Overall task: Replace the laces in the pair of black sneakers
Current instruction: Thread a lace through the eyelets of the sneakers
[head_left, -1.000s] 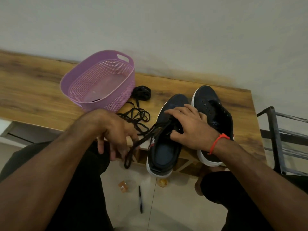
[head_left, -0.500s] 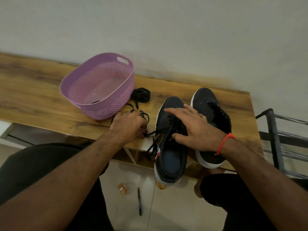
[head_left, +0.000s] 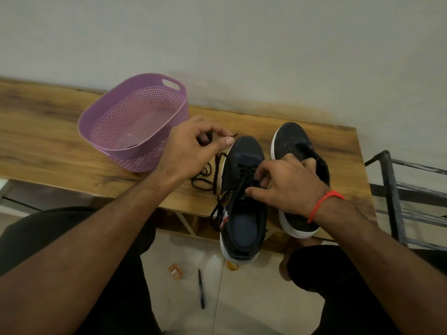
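Two black sneakers with white soles stand on the wooden bench (head_left: 48,141), toes toward the wall. The left sneaker (head_left: 244,206) has a black lace in its eyelets, the ends hanging over its left side. The right sneaker (head_left: 297,146) shows bare eyelets. My left hand (head_left: 191,151) is raised beside the left sneaker's toe and pinches a black lace end (head_left: 233,135) between thumb and fingers. A loose black lace (head_left: 205,175) lies coiled on the bench under that hand. My right hand (head_left: 287,182), with a red wrist thread, rests across both sneakers, its fingers curled into the left sneaker's lacing.
A purple perforated basket (head_left: 135,122) stands on the bench left of the shoes. A dark metal rack (head_left: 396,194) stands at the right. On the tiled floor below lie a black pen (head_left: 201,288) and a small orange object (head_left: 175,272). My knees flank the floor gap.
My left hand has risen from the lace pile toward the wall, lifting a lace end. My right hand's fingers have curled onto the left sneaker's laces.
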`<state>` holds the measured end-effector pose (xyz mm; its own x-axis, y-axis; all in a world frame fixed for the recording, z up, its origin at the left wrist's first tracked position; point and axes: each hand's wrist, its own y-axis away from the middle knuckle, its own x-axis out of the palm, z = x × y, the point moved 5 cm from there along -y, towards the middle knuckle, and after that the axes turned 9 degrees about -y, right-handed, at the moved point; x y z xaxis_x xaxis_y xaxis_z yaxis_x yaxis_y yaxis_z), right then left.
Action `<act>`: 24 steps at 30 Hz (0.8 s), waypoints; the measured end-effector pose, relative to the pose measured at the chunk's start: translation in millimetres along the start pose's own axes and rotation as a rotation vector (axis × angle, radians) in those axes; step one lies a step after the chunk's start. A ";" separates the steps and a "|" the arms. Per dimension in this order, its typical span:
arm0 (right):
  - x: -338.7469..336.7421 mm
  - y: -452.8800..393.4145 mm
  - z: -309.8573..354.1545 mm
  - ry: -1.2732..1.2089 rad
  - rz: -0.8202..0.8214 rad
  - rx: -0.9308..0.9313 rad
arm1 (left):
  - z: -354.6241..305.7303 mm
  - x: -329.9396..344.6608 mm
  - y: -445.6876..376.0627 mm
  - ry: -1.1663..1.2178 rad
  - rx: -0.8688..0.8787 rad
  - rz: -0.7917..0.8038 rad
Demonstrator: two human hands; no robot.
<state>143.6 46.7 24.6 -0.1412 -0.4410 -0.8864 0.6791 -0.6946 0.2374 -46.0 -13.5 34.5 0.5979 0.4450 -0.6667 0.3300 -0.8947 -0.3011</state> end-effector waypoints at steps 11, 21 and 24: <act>-1.3 -4.0 -17.1 -0.511 -0.029 0.182 | -13.5 42.2 23.8 -0.241 0.142 0.261; -0.4 -5.9 -23.1 -0.635 -0.057 0.222 | -18.4 49.8 32.8 -0.435 0.042 0.232; 0.7 -6.2 -22.1 -0.639 -0.048 0.207 | -22.3 52.9 35.8 -0.505 0.062 0.241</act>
<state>155.2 63.2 13.7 -0.6096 -0.6121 -0.5037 0.5179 -0.7886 0.3315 13.7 -21.0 3.6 0.2224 0.1668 -0.9606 0.1749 -0.9761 -0.1290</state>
